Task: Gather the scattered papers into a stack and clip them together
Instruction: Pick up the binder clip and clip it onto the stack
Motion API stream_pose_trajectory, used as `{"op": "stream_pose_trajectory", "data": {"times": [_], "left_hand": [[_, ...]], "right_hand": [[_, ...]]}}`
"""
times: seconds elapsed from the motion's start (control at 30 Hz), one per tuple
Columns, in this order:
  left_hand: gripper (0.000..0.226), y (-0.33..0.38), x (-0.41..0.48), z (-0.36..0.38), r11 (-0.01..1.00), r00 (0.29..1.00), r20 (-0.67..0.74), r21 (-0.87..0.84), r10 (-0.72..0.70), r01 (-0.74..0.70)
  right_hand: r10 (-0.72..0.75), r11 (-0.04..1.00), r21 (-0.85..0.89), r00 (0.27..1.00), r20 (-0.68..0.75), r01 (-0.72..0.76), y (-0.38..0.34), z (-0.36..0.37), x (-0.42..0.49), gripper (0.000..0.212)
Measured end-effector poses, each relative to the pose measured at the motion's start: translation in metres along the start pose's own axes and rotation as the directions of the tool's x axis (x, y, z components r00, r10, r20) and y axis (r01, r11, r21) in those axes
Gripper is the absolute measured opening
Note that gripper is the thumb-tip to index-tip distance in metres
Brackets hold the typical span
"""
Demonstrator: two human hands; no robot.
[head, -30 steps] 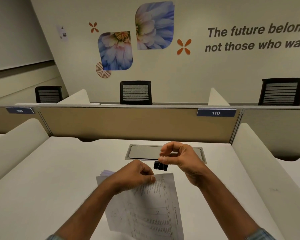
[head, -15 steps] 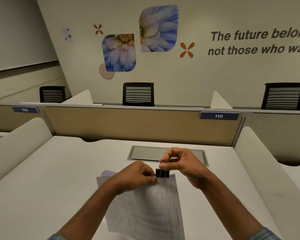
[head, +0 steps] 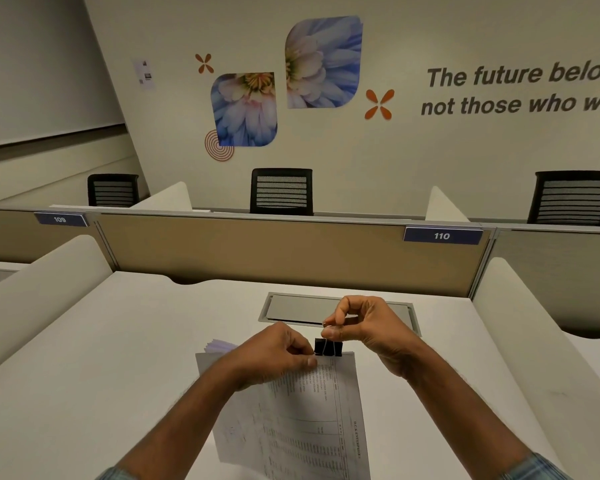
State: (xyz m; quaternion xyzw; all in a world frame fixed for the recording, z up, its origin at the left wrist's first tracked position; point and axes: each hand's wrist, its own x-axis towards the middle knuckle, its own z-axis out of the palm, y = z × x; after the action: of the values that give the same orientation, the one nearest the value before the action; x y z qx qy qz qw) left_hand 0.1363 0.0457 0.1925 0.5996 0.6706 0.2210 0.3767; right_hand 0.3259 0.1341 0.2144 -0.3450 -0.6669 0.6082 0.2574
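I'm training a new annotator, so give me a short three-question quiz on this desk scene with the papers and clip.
1. True or false: the black binder clip sits at the far edge of the paper stack.
2. The left hand holds the stack; what does the right hand pinch? A) a pen B) the clip's wire handles C) nothing
3. What number is on the blue plate at the right of the partition?
Key: 1 true; 2 B; 3 110.

Black clip (head: 328, 347), white printed papers (head: 312, 410)
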Motion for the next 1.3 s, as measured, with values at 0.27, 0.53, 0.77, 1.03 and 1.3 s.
{"op": "stream_pose_trajectory", "data": {"times": [0.27,0.53,0.77,1.03,1.3], "left_hand": [[0.024,0.004,-0.002,-0.004,1.000,0.999,-0.035,-0.002,-0.010,0.010],[0.025,0.003,-0.004,0.001,0.999,0.998,-0.038,-0.006,-0.044,0.043],[0.025,0.006,-0.001,0.006,0.999,0.999,-0.027,-0.031,-0.039,0.038],[0.023,0.003,0.007,0.005,0.971,0.987,-0.152,-0.240,-0.051,0.014],[0.019,0.009,0.032,0.018,0.811,0.934,-0.302,-0.585,-0.191,-0.023]], "right_hand": [[0.017,0.999,-0.049,1.000,0.010,-0.017,0.005,0.000,0.001,0.026],[0.044,0.996,-0.078,0.997,0.065,-0.039,0.014,0.001,0.000,0.018],[0.050,0.998,-0.051,0.999,0.018,-0.049,0.023,-0.004,-0.005,0.028],[0.211,0.963,0.140,0.967,0.144,-0.231,0.076,-0.035,-0.050,0.045],[0.370,0.780,0.501,0.922,0.115,-0.376,0.159,-0.034,-0.101,0.060]]}}
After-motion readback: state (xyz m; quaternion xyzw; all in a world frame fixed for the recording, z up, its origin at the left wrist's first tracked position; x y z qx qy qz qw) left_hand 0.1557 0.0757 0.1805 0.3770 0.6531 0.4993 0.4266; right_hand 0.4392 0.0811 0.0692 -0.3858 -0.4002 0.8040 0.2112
